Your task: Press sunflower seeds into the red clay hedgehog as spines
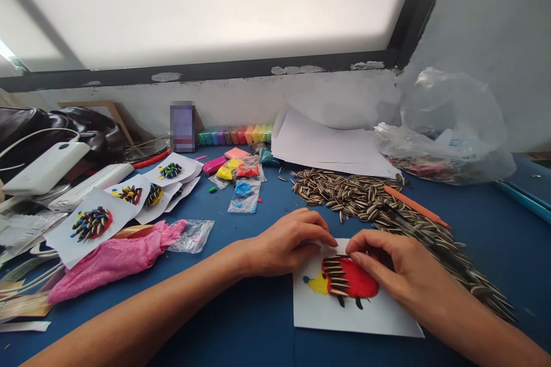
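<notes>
A white sheet of paper (pixel 357 321) lies on the blue table, bearing a hedgehog shape of red clay (pixel 359 278) with a yellow clay snout (pixel 318 285) and a blue nose. Striped sunflower seeds (pixel 338 285) stick in a row along the red body's left side. My left hand (pixel 293 243) rests at the paper's upper left edge, fingers stretched loosely and holding nothing. Pinched together over the top of the red clay are the thumb and forefinger of my right hand (pixel 383 261). A sunflower seed lies at their tips, partly hidden by them.
A pile of loose sunflower seeds (pixel 340 189) spreads behind my hands, with an orange pen (pixel 417 206) across it. White paper sheets (pixel 327 146), a plastic bag (pixel 451 132) and clay packets (pixel 243 195) stand farther back. Left are finished hedgehog sheets (pixel 64 241) and a pink cloth (pixel 112 264).
</notes>
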`<state>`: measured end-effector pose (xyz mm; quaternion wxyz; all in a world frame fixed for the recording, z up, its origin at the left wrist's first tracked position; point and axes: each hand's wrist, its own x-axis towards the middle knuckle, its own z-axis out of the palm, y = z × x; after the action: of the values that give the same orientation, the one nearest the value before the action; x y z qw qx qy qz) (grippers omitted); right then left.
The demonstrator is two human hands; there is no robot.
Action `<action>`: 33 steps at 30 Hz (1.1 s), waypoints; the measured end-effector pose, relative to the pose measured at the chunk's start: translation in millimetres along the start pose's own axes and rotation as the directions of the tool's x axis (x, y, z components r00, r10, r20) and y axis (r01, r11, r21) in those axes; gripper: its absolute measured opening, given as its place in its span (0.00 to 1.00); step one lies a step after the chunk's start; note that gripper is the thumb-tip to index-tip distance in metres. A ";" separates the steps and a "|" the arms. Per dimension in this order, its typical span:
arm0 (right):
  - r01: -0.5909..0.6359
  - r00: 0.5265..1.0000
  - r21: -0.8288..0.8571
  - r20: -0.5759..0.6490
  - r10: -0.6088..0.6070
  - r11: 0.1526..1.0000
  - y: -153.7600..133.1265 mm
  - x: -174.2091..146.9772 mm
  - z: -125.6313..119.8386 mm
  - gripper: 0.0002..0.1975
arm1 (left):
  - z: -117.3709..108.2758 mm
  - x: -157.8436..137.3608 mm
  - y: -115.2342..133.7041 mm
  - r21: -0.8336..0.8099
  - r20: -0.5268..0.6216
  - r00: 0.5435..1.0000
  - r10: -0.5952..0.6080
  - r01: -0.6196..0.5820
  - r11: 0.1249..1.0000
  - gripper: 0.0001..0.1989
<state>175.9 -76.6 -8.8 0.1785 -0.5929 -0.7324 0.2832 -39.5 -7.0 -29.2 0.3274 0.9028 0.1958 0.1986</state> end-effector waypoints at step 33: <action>0.026 1.000 -0.038 0.000 -0.026 0.999 -1.9 1.6 5.1 0.10 | 4.5 -2.3 -8.4 -0.036 -0.077 0.993 0.095 -0.098 0.995 0.15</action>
<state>171.0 -76.3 -11.7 0.1713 -0.5867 -0.7452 0.2667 -41.2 -4.4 -38.6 0.3279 0.8964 0.1600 0.2518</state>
